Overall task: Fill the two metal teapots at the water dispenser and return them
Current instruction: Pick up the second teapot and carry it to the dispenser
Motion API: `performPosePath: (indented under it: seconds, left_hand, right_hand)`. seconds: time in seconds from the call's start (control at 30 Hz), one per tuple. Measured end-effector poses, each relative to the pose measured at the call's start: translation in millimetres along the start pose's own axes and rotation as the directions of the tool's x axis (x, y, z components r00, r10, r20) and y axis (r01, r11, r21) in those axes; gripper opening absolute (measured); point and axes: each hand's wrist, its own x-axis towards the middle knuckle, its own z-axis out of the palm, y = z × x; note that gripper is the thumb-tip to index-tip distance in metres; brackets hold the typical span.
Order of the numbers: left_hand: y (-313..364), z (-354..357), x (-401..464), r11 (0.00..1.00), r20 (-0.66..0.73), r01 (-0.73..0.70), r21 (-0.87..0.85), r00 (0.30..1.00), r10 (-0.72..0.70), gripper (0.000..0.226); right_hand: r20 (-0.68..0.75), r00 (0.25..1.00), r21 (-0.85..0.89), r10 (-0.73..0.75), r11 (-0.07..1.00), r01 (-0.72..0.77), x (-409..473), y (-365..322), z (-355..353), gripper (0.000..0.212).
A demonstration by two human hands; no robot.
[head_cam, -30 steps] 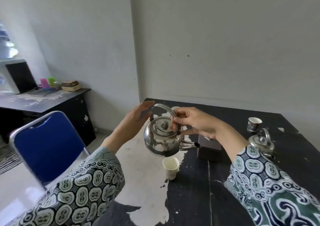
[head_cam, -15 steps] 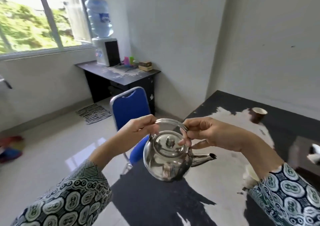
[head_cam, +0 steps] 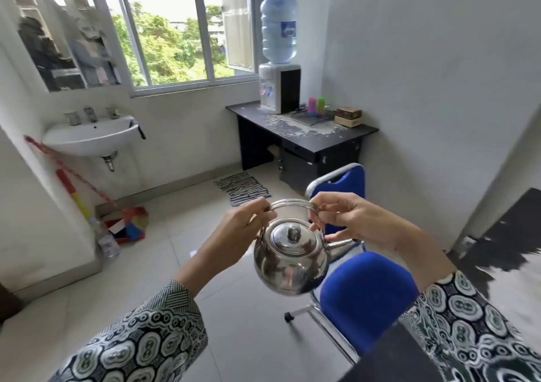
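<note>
A window (head_cam: 172, 30) fills the far wall, with green trees beyond it. Below and to its right a black desk (head_cam: 301, 135) stands against the wall, its top worn pale in patches, and a white water dispenser (head_cam: 279, 89) with a blue bottle on top stands at the desk's left end. A white sink (head_cam: 90, 135) hangs on the wall at the left, with a bright striped broom (head_cam: 73, 188) leaning under it. A blue chair (head_cam: 360, 288) stands on the pale tiled floor between the person and the desk, and a striped mat (head_cam: 241, 188) lies on the floor in front of the desk. The edge of a black table (head_cam: 509, 235) shows at the right. Out in front, above the chair, the metal teapot (head_cam: 289, 258) is in the air, lid on, spout pointing right. The left hand (head_cam: 243, 235) grips the left end of the arched handle with curled fingers, and the right hand (head_cam: 354, 220) pinches the right end of the same handle. Both sleeves carry a dark and white pattern. Near the dispenser on the desk stand a pink cup (head_cam: 312, 105) and a green cup (head_cam: 321, 105), with a small brown box (head_cam: 348, 116) to their right.
</note>
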Motion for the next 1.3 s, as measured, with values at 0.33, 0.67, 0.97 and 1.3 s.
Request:
performPosePath:
  seconds: [0.33,0.67,0.97,1.3]
  left_hand:
    - [-108.7,-106.6,137.7,0.995,-0.151,0.089,-0.051,0.984,-0.095,0.014]
    - [-201.6,-186.7,310.0,0.989,-0.144,0.111,-0.101,0.982,-0.125,0.013]
    - [-308.2,-260.0,467.4,0.984,-0.108,0.140,-0.106,0.983,-0.152,0.020]
    - [-397.2,-361.8,676.9,0.992,0.110,0.112,-0.060,0.988,-0.105,0.013]
  right_hand:
    - [-0.167,0.985,0.129,-0.040,0.990,0.062,223.6,18.4,9.4,0.015]
    - [-0.342,0.939,0.082,-0.028,0.995,0.060,429.4,32.3,-28.1,0.026]
    - [-0.423,0.905,-0.024,-0.047,0.999,0.041,618.5,55.4,-65.1,0.018]
    - [-0.471,0.882,0.058,0.010,0.998,0.019,824.1,57.0,-125.5,0.019]
